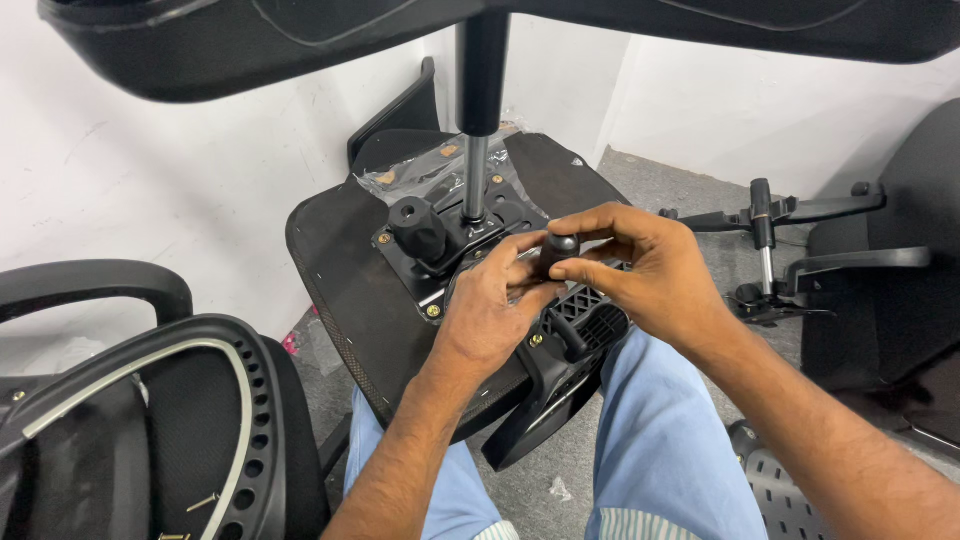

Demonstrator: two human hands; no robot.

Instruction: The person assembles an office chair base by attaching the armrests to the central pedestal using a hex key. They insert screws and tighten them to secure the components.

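Left hand (pixel 490 310): we see its fingers curled around the lower part of a small black knob (pixel 558 252).
Right hand (pixel 640 270): fingertips pinch the knob's top.
Knob: over the black mechanism plate (pixel 440 262) on the upturned seat (pixel 345 290), which rests on our lap.
Gas-lift column (pixel 478 130): upright behind the hands.
Surroundings: chair back (pixel 190 430) at left.

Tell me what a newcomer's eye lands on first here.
At centre, the left hand and right hand pinch a small black cylindrical knob over an upturned black chair seat resting on the lap. From its black metal mounting plate, a chrome gas-lift rod rises toward the top.
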